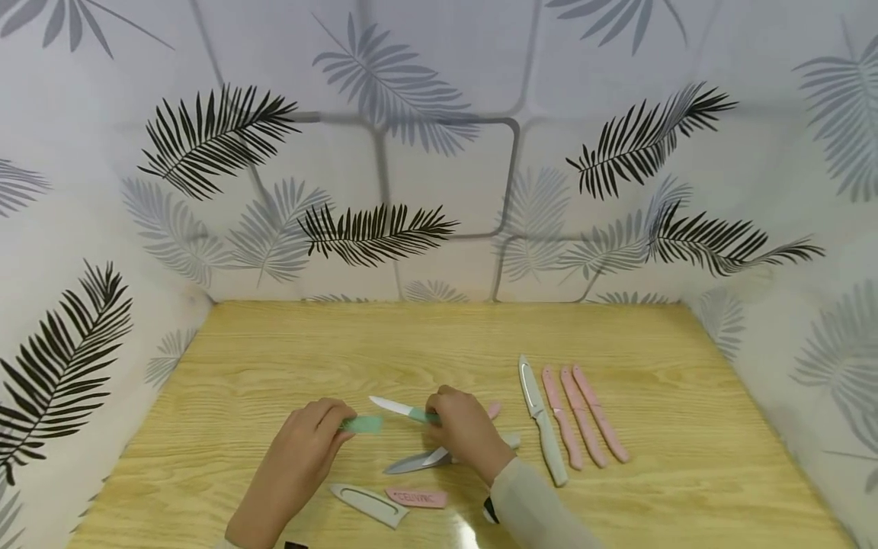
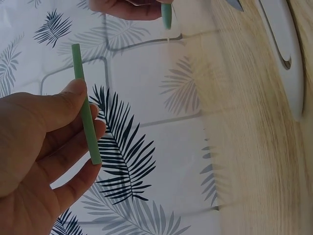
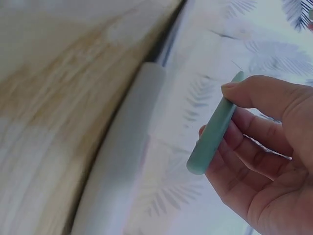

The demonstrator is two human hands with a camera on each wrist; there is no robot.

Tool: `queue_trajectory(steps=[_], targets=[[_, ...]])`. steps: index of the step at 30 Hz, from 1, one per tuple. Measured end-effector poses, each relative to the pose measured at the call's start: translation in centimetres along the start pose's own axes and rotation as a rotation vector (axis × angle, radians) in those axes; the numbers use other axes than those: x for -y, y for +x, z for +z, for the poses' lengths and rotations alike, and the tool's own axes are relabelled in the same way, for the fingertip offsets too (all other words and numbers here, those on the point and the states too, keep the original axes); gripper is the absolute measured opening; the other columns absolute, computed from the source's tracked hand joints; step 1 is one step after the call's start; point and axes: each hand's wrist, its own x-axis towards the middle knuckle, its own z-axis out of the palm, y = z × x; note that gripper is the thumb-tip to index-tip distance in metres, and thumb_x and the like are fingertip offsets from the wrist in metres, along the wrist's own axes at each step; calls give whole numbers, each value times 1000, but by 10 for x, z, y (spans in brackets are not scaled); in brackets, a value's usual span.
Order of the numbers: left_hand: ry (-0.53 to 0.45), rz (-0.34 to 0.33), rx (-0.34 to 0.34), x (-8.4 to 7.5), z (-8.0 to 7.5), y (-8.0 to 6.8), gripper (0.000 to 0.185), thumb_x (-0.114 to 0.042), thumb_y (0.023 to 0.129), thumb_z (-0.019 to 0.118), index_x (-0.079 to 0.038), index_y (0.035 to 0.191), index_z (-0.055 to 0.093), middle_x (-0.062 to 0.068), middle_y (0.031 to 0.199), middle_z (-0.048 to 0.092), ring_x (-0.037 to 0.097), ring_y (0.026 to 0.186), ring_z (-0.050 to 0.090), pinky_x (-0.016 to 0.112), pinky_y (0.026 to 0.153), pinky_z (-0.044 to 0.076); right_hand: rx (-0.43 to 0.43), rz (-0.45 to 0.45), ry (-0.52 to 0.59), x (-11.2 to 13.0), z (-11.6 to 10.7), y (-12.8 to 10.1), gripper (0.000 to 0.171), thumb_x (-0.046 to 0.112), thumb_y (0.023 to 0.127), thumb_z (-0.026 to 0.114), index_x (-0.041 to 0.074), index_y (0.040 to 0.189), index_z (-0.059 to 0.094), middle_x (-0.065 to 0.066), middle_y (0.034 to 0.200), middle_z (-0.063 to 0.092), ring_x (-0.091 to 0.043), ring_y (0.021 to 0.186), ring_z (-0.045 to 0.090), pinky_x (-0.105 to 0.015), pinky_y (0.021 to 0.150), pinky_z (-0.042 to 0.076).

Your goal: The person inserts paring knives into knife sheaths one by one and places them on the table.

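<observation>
Green is the colour of both things the hands hold. The left hand (image 1: 309, 438) pinches a flat green sheath (image 1: 362, 425) between thumb and curled fingers, and in the left wrist view the sheath (image 2: 86, 115) shows edge-on, like a thin green stick. The right hand (image 1: 463, 427) has its thumb and fingers curled round the handle of a green knife (image 1: 405, 410). The bare white blade points to 9 o'clock, at the sheath's open end, with a small gap between them. In the right wrist view the green handle (image 3: 215, 132) sits firmly in the fingers.

Both hands are held over the wooden table (image 1: 439, 335), near its 6 o'clock edge.

Under the right hand lies a grey knife (image 1: 420, 460) with its blade out, and it points to about 8 o'clock. At 6 o'clock from the hands lie a grey sheath (image 1: 368, 504) and a pink sheath (image 1: 416, 498), just beside each other. The pink one has letters on it.

At 3 o'clock from the right hand is a row of four: a grey knife in its sheath (image 1: 542, 418), then three pink knives (image 1: 581, 415) side by side. They all lie close together and point to about 11 o'clock.

A white cloth with leaf prints (image 1: 370, 229) stands round the table on three sides.
</observation>
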Motion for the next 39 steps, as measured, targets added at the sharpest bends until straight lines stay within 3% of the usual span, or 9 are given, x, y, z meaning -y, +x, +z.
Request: queue_trajectory(steps=[4, 8, 11, 13, 18, 26, 39], targets=[[-23, 12, -9, 2, 5, 4, 38, -31, 101, 39, -3, 99, 63, 7, 97, 64, 20, 86, 63, 34, 68, 54, -28, -11, -7, -2, -8, -12, 9, 6, 82, 73, 2, 90, 72, -2, 81, 62, -12, 71, 61, -20, 64, 53], [-45, 19, -6, 3, 10, 7, 17, -18, 91, 62, -3, 99, 64, 7, 97, 63, 20, 86, 63, 36, 69, 55, -75, -52, -52, -6, -15, -24, 9, 8, 81, 74, 3, 89, 72, -2, 83, 63, -12, 72, 63, -20, 65, 54], [-61, 20, 5, 1, 13, 11, 24, -7, 78, 75, -3, 99, 65, 6, 97, 64, 20, 86, 62, 36, 71, 55, -112, -75, -77, -6, -22, -34, 9, 9, 80, 76, 4, 87, 72, -2, 83, 64, -11, 71, 62, -19, 64, 54], [-64, 16, 18, 0, 15, 13, 28, -5, 74, 78, -4, 99, 65, 6, 97, 64, 19, 87, 62, 36, 71, 55, -127, -81, -75, -6, -27, -40, 10, 8, 79, 77, 4, 86, 72, -2, 83, 64, -11, 71, 61, -19, 63, 53], [-65, 5, 54, -4, 18, 18, 28, -8, 75, 79, -7, 99, 66, 3, 98, 64, 17, 88, 62, 34, 71, 54, -155, -83, -42, -7, -34, -51, 13, 6, 76, 79, 4, 87, 71, -1, 85, 64, -12, 72, 61, -18, 64, 53], [-78, 12, 41, -5, 19, 16, 28, -7, 74, 79, -6, 99, 68, 4, 97, 64, 18, 86, 62, 34, 69, 54, -187, -119, -21, -13, -37, -61, 16, 6, 75, 81, 5, 87, 71, 0, 86, 65, -11, 74, 62, -17, 66, 53], [-67, -24, 79, -9, 17, 14, 24, -7, 76, 78, -7, 98, 69, 3, 96, 64, 17, 85, 62, 34, 71, 54, -233, -164, 10, -15, -38, -70, 16, 2, 74, 81, 5, 87, 72, -1, 89, 66, -11, 76, 64, -15, 68, 53]])
